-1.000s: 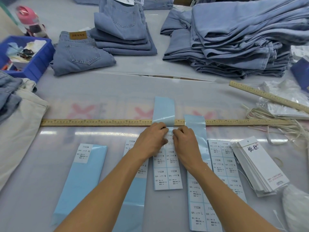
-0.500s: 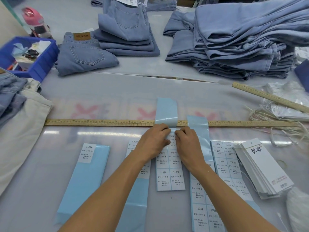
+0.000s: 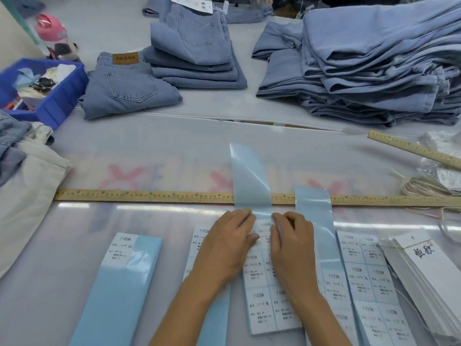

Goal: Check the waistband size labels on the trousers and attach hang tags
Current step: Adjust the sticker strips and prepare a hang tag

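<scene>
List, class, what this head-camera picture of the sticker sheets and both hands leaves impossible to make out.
1. Head view: the left hand and right hand cover the top stickers of the M sticker sheet.
2. Small print under each 1103# heading is too small to read.
3. Hang tag stack is cut by the right edge.
4. Blue bin contents are blurred.

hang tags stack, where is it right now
In the head view the hang tags stack lies at the table's right edge, just right of the XL sticker sheet.
</scene>
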`<state>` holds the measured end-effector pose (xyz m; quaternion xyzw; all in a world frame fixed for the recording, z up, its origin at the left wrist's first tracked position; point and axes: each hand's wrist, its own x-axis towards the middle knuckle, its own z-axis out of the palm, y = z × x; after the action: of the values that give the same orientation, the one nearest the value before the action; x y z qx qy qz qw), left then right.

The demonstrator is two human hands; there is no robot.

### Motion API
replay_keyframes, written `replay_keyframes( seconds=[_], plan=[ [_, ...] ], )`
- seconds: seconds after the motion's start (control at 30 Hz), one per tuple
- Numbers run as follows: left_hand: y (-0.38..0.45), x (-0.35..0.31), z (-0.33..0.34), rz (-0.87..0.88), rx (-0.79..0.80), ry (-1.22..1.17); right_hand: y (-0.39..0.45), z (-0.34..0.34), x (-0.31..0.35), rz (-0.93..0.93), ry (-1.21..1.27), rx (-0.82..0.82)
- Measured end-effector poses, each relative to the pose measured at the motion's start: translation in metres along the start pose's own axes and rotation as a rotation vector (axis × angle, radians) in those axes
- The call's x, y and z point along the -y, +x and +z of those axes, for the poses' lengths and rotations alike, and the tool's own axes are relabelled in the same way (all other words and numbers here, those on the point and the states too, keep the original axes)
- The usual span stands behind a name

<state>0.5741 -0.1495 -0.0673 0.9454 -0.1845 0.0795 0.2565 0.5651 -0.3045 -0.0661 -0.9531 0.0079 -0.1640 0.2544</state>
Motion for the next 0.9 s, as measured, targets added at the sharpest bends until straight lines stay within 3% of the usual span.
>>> replay_keyframes(
  seconds=[0.13, 0.53, 0.9],
  plan=[
    [0.001, 0.014, -0.012, -0.094, 0.003, -0.009, 0.002, 0.011, -0.003, -0.017, -0.028, -0.042],
    [-0.004, 0.009, -0.018, -0.093, -0.049, 0.025, -0.004, 0.008, 0.002, -0.039, 0.004, -0.098],
    [0.028, -0.007, 0.009, 0.07, -0.054, -0.018, -0.005, 0.008, 0.001, -0.033, 0.026, -0.152]
  ],
)
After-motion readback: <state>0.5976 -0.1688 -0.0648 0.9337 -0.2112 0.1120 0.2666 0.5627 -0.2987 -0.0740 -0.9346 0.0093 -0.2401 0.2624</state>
